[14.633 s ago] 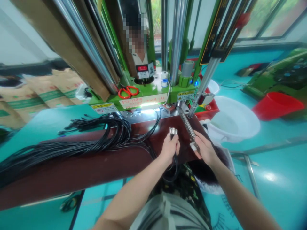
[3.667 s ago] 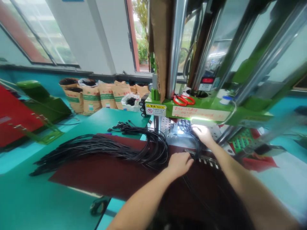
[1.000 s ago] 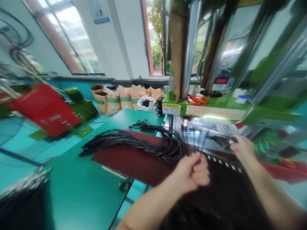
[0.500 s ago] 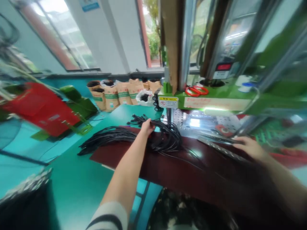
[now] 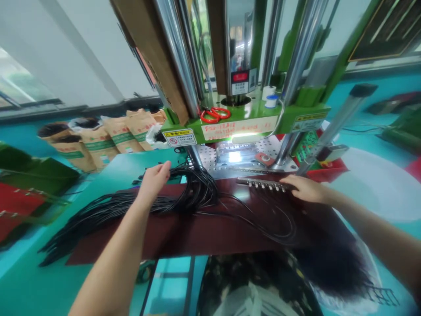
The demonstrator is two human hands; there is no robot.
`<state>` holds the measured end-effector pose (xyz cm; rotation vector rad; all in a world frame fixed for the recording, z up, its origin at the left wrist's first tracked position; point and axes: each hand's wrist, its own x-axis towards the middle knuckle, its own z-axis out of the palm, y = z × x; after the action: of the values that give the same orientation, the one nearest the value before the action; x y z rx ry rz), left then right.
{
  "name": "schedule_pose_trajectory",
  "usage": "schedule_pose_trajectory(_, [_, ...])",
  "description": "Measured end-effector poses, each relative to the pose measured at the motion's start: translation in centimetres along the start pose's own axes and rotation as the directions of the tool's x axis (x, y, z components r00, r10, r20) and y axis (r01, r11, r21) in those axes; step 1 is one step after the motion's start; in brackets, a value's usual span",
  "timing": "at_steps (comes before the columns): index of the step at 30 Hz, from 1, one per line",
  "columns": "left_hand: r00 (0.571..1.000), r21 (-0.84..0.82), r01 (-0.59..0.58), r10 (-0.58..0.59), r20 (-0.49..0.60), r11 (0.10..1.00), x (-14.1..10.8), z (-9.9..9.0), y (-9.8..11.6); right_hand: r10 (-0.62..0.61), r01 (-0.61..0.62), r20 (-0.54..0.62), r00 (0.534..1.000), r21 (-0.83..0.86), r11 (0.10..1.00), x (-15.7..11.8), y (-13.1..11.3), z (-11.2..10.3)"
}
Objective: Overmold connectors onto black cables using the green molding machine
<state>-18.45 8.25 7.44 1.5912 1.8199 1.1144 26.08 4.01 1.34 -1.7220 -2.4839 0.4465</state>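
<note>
My left hand (image 5: pixel 155 179) is closed just above the bundle of black cables (image 5: pixel 197 188) on the dark red board (image 5: pixel 177 235); what its fingers hold is too small to tell. At the right, my right hand (image 5: pixel 307 188) grips the end of a metal bar with a row of small pegs (image 5: pixel 263 184). A second thin metal strip (image 5: pixel 259 170) lies behind that bar, at the machine's perforated plate (image 5: pixel 210 156). Loose cable ends curve across the board below the bar.
A green press (image 5: pixel 243 125) with steel columns stands behind the board, red scissors (image 5: pixel 215 115) on it. Paper sacks (image 5: pixel 95 140) line the back left. To the right are a red tray (image 5: pixel 329 171) and a dark cable heap (image 5: pixel 335 267).
The view has swung to the right. My left hand has come up off the cable bundle toward its left side. My right hand still holds the metal bar, now lower against the board.
</note>
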Motion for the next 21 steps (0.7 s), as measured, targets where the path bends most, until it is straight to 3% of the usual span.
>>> schedule_pose_trajectory(2, [0.970,0.008,-0.189,0.186,0.155,0.982,-3.4,1.7,2.8,0.035,-0.035,-0.002,0.999,-0.021,0.999,-0.5,-1.0,-0.2])
schedule_pose_trajectory(3, [0.921,-0.011,-0.271,0.263,0.289,0.962,-5.2,3.1,4.2,0.073,-0.073,0.000,0.997,-0.024,0.997,-0.4,-1.5,-0.3])
schedule_pose_trajectory(5, [0.765,-0.133,-0.417,0.426,0.483,0.899,-8.9,6.4,6.2,0.133,-0.133,0.047,0.990,-0.014,0.991,0.4,-2.3,-0.6])
schedule_pose_trajectory(7, [0.651,-0.221,-0.483,0.517,0.556,0.847,-12.0,9.9,7.1,0.153,-0.154,0.117,0.981,-0.001,0.988,1.5,-2.8,-1.2])
schedule_pose_trajectory(8, [0.628,-0.264,-0.478,0.536,0.565,0.838,-13.2,11.5,7.2,0.158,-0.160,0.141,0.977,0.002,0.987,2.1,-2.9,-1.6])
schedule_pose_trajectory(11, [0.605,-0.367,-0.410,0.550,0.575,0.835,-15.2,14.7,6.5,0.202,-0.203,0.162,0.966,-0.011,0.979,3.2,-3.2,-3.3])
schedule_pose_trajectory(15, [0.564,-0.443,-0.265,0.511,0.649,0.856,-14.4,16.9,5.9,0.297,-0.295,0.090,0.951,-0.034,0.955,4.4,-3.7,-5.3])
schedule_pose_trajectory(19, [0.467,-0.338,0.066,0.270,0.842,0.939,-11.3,19.5,6.6,0.349,-0.349,-0.035,0.937,0.000,0.937,6.7,-3.9,-6.1])
schedule_pose_trajectory(21, [0.427,-0.280,0.253,0.153,0.891,0.926,-9.7,21.0,7.3,0.350,-0.347,-0.068,0.934,0.047,0.937,8.3,-3.7,-6.0])
